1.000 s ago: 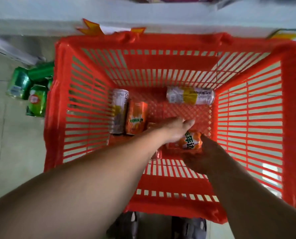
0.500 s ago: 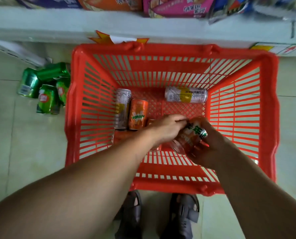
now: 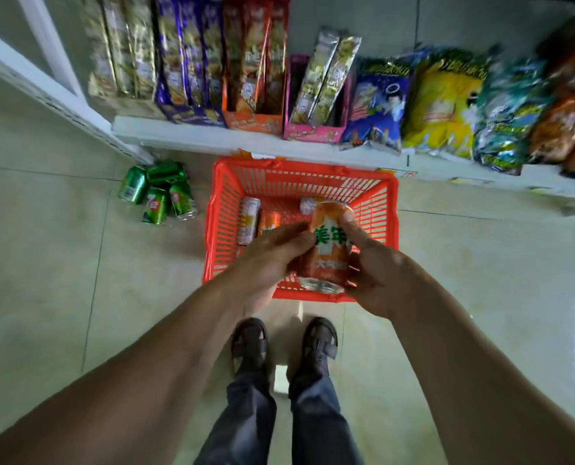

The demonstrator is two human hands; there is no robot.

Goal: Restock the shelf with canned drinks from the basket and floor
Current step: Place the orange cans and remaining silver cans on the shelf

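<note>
At frame centre we note the right hand (image 3: 376,280) and left hand (image 3: 266,260) with fingers clamped on one orange can (image 3: 329,250), held above the red basket (image 3: 217,229). We advise keeping both grips firm and the can level while raising it toward the shelf (image 3: 212,140) at upper frame.

Four green cans (image 3: 158,193) — floor, two orange cans (image 3: 328,246), two silver cans (image 3: 248,219), one basket (image 3: 388,209)

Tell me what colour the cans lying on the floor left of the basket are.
Green cans, with small red and white labels, in the head view.
</note>
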